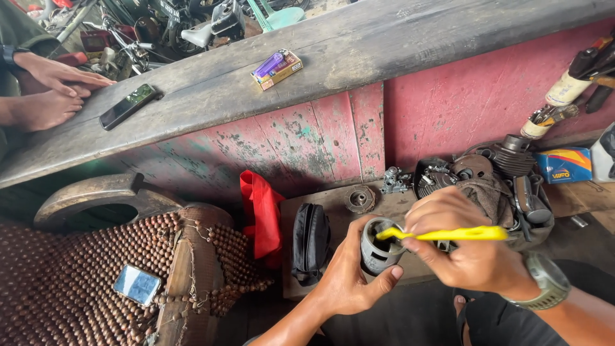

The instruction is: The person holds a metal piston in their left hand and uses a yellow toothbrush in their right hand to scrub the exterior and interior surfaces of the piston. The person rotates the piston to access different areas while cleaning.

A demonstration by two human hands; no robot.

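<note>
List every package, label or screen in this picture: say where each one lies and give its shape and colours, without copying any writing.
Dark phone: flat on the wooden ledge, black rectangle.
Second phone: on the beaded seat cover, pale bluish screen.
Small carton: on the ledge, orange-brown, under a purple lighter.
Blue box: far right, with orange and yellow.

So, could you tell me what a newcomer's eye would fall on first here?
Low in the middle, the left hand grips a grey metal cylinder while the right hand works a bright yellow tool into its top. Just left, a red cloth hangs against the worn pink panel.
</note>
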